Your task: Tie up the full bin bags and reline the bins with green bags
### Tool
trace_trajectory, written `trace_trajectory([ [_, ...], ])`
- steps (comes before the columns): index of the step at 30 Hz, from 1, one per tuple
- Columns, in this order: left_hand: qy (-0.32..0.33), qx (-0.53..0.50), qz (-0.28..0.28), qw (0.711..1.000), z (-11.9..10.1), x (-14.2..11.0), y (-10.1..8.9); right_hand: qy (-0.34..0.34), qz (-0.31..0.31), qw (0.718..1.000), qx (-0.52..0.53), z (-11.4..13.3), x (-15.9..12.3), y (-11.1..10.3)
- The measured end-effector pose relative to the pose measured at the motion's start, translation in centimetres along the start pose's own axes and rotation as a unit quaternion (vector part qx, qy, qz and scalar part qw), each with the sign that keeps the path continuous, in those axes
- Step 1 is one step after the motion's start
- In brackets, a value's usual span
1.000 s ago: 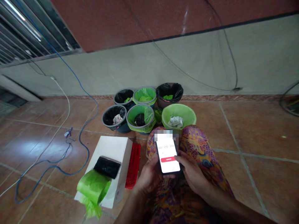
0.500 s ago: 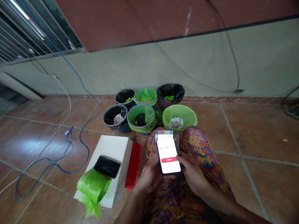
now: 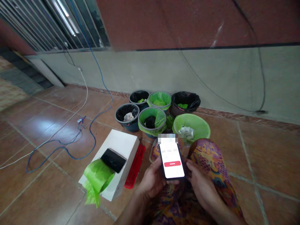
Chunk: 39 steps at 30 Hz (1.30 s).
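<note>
A smartphone (image 3: 172,170) with a bright white screen, a row of zeros and a red button is held upright over my lap. My left hand (image 3: 152,179) grips its left edge, the thumb along the side and some fingers hidden behind. Against the right edge rests my right hand (image 3: 199,181), its thumb beside the screen and its other fingers out of sight. To the left, a second phone (image 3: 113,160) with a dark screen lies on a white box (image 3: 124,139). Beside that phone is a roll of green plastic bags (image 3: 98,175), its loose end hanging over the box.
Several bins stand by the wall, among them a green-lined bin (image 3: 152,132), a black-lined bin (image 3: 127,125) and a light green basin (image 3: 203,125) with crumpled paper. A red plastic basket (image 3: 134,168) lies along the box. A blue cable (image 3: 93,140) loops across the tiled floor.
My right thumb has drawn back from the red button to the phone's right edge. The view has turned left, so the bins and box appear shifted right. The phone stays in my hands.
</note>
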<state>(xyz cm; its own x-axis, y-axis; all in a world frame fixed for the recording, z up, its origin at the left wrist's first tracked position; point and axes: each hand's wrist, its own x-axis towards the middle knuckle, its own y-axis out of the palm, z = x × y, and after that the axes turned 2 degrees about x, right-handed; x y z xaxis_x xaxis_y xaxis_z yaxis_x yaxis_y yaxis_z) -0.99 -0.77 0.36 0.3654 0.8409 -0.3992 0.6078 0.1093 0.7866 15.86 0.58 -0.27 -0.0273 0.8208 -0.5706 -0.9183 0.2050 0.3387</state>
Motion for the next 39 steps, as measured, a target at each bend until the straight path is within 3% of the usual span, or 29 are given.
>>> trace_trajectory([
  [5, 0.046, -0.009, -0.031, 0.998, -1.0, -1.3, -1.2, -0.013, 0.003, 0.997, -0.082, 0.5, 0.8, -0.3],
  [11, 0.102, -0.034, -0.068, 0.992, -2.5, -3.0, -4.5, -0.041, 0.024, 0.986, -0.161, 1.5, 1.1, 0.3],
  [22, 0.161, -0.063, -0.059, 0.983, -2.2, -4.3, -8.1, -0.090, 0.119, 0.963, -0.224, 3.4, 2.5, 6.6],
  [26, 0.177, -0.057, -0.092, 0.978, -2.3, -5.1, -8.6, -0.043, 0.154, 0.964, -0.212, 2.9, 3.6, 9.5],
  [31, 0.192, -0.059, -0.130, 0.971, -2.8, -5.9, -8.8, 0.027, 0.171, 0.968, -0.179, 0.0, 5.0, 12.2],
  [35, 0.175, -0.062, -0.161, 0.969, -3.0, -5.5, -9.0, 0.101, 0.196, 0.964, -0.152, -2.8, 5.1, 12.4],
  [39, 0.163, -0.064, -0.157, 0.972, -3.2, -4.6, -9.3, 0.152, 0.233, 0.956, -0.098, -4.0, 5.1, 11.3],
])
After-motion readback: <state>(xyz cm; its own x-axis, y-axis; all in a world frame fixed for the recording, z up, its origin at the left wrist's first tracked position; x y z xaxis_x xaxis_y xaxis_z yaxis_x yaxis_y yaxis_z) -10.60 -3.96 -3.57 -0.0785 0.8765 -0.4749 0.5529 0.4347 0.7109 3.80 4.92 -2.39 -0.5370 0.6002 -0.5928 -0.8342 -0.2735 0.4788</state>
